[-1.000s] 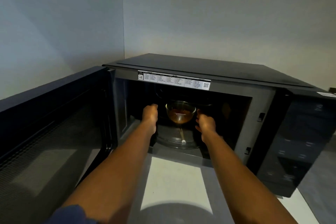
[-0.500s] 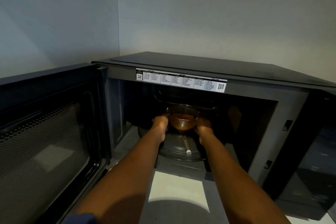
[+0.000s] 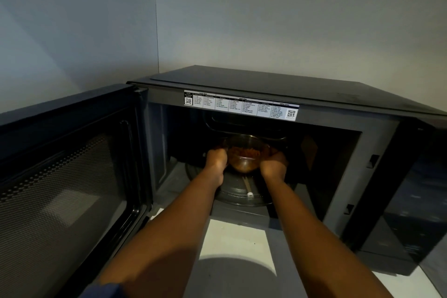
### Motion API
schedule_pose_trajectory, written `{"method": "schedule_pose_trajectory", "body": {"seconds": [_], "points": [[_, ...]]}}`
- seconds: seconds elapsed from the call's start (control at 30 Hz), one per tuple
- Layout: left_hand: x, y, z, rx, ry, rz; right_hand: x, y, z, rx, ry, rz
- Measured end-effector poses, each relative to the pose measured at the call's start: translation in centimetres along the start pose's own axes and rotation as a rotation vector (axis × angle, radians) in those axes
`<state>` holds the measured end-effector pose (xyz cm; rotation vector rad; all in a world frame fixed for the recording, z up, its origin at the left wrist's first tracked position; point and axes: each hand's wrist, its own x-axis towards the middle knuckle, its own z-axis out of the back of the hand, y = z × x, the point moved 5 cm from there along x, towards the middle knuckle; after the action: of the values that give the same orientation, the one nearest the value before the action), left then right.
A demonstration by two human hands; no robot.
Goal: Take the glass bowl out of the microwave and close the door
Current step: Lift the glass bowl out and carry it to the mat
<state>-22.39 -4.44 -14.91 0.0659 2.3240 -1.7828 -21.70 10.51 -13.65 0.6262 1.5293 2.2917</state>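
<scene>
A small glass bowl (image 3: pixel 243 157) with brownish-red food sits deep inside the dark microwave (image 3: pixel 278 94), above the round glass turntable (image 3: pixel 238 197). My left hand (image 3: pixel 217 158) grips the bowl's left side and my right hand (image 3: pixel 273 161) grips its right side, fingers curled around the rim. Both forearms reach through the opening. The microwave door (image 3: pixel 63 176) stands wide open on the left, its mesh window facing me. I cannot tell whether the bowl is lifted off the turntable.
The microwave stands in a corner between two pale walls on a white counter (image 3: pixel 237 242). Its dark control panel (image 3: pixel 416 191) is on the right. A white label strip (image 3: pixel 240 105) runs along the top of the opening. The cavity is narrow around my hands.
Both hands moved from apart in front of the bowl inward onto its two sides and closed on it. My head came closer to the opening.
</scene>
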Motion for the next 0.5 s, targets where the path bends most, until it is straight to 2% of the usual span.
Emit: {"method": "schedule_pose_trajectory", "body": {"seconds": [0.33,0.5], "points": [[-6.8,-0.1,-0.3,-0.059,-0.260,-0.240,-5.1,1.1,4.4,0.090,-0.039,-0.021],[-12.0,0.0,-0.2,0.005,-0.419,-0.323,-8.8,1.9,7.1,0.114,-0.051,0.020]]}}
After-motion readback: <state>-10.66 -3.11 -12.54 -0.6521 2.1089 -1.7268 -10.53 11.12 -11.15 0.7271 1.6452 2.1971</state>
